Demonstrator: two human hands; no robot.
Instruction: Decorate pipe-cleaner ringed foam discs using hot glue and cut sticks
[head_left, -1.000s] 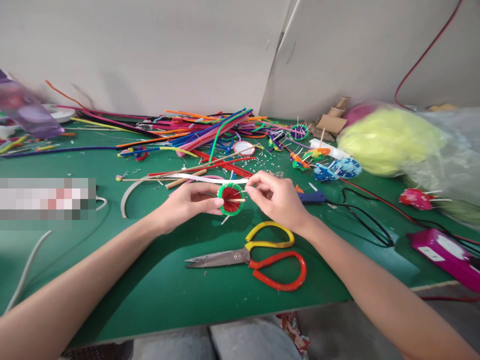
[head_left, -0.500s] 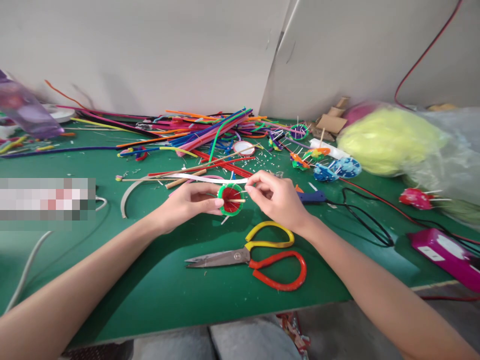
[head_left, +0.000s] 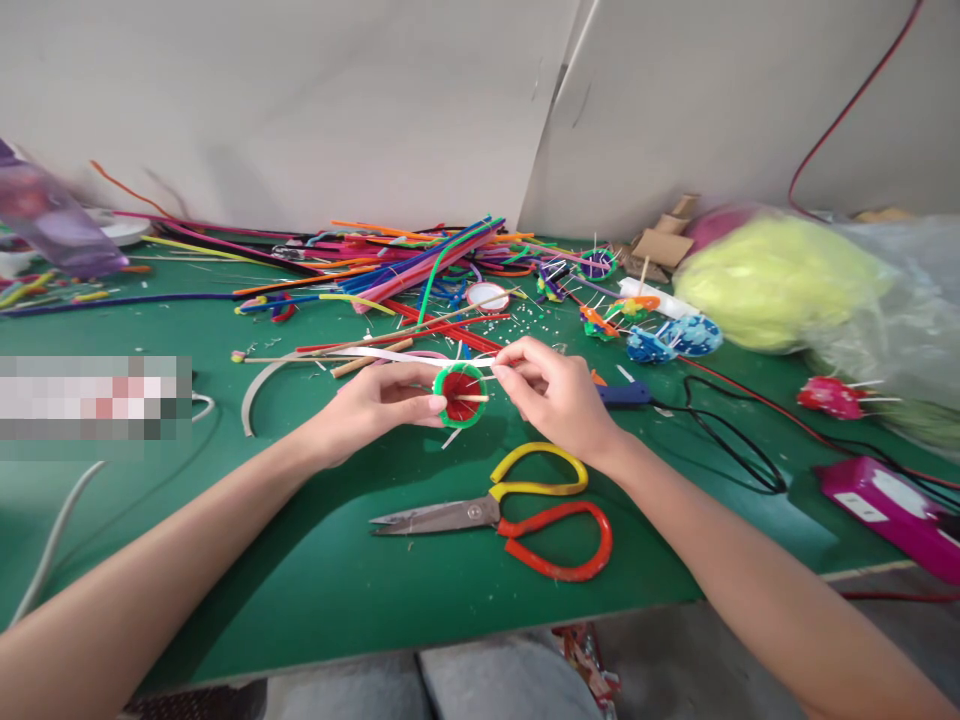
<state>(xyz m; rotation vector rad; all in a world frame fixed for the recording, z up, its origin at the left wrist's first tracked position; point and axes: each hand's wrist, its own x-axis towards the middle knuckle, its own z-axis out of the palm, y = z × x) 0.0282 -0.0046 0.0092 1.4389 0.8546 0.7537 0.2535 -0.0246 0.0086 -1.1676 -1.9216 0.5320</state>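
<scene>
My left hand (head_left: 375, 405) grips a small craft umbrella (head_left: 459, 385) by its left side. It has a red inside, a fuzzy green rim, thin pale spokes and a wooden stick (head_left: 474, 398) pointing out of its middle. At the rim's right side, the thumb and forefinger of my right hand (head_left: 546, 388) are pinched on the tip of a thin white spoke. Its other fingers are curled. A white strip (head_left: 390, 354) runs just behind the umbrella toward my right fingers. Nearer to me lie scissors (head_left: 474, 512) with yellow and red handles.
Pipe cleaners (head_left: 420, 262) are heaped along the back. Finished small umbrellas (head_left: 667, 338) lie at the right, near a bag of yellow material (head_left: 780, 275). A blue-handled tool (head_left: 628, 394) with a black cord and a magenta power strip (head_left: 885, 505) are at the right.
Almost nothing differs. The umbrella has tilted slightly and shifted a touch upward in my left hand; my right fingers stay at its rim.
</scene>
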